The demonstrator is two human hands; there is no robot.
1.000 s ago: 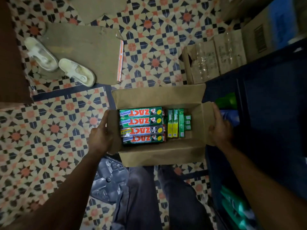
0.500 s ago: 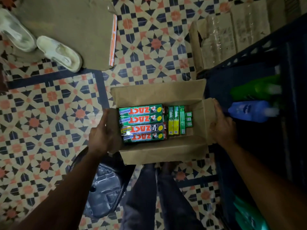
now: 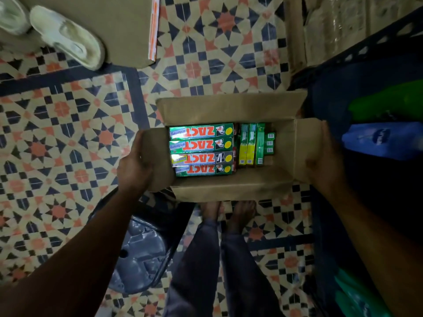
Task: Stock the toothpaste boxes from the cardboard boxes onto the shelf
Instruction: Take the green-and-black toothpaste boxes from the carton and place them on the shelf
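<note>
An open brown cardboard box (image 3: 231,110) is held in the air above my feet. My left hand (image 3: 134,167) grips its left flap and my right hand (image 3: 325,161) grips its right flap. Inside lie several green ZACT toothpaste boxes (image 3: 201,149) stacked flat on the left, with three slimmer green and yellow boxes (image 3: 250,144) on edge beside them. The dark shelf (image 3: 370,53) stands along the right, close to the box's right end.
A green bottle (image 3: 389,101) and a blue bottle (image 3: 384,143) lie on the shelf. A flat cardboard sheet (image 3: 128,26) with two white slippers (image 3: 68,37) lies on the tiled floor at top left. A dark plastic-wrapped stool (image 3: 142,248) stands by my left leg. More cartons (image 3: 327,30) sit at top right.
The view has tilted down and closed in: my feet now show under the box. Both hands keep the same grip on the flaps, and the shelf bottles have come further into view.
</note>
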